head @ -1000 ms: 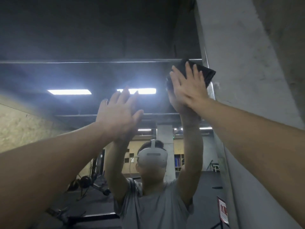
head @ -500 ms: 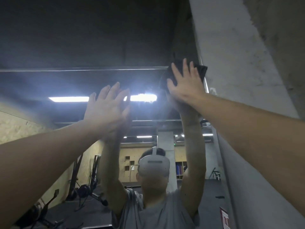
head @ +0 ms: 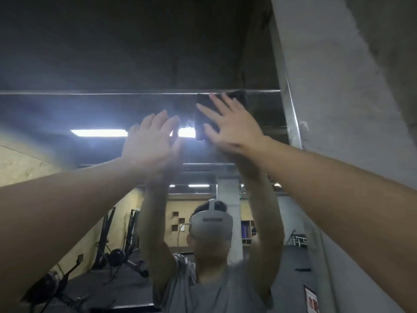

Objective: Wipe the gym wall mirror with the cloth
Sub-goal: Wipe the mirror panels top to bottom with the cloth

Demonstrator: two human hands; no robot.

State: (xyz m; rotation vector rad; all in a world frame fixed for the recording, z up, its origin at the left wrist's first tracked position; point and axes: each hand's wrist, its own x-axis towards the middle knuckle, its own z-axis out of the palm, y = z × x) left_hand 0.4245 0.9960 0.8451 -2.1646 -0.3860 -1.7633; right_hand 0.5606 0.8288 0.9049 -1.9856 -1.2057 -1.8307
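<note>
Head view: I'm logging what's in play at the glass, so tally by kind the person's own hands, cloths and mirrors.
Hands: 2, left hand and right hand
Cloths: 1, dark cloth under the right hand
Mirrors: 1, wall mirror
Total: 4

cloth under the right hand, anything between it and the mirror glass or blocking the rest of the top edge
Nothing visible. The right hand presses the dark cloth flat against the mirror just below its top frame. The left hand, open, is beside it to the left, in the way of a leftward wipe.
</note>
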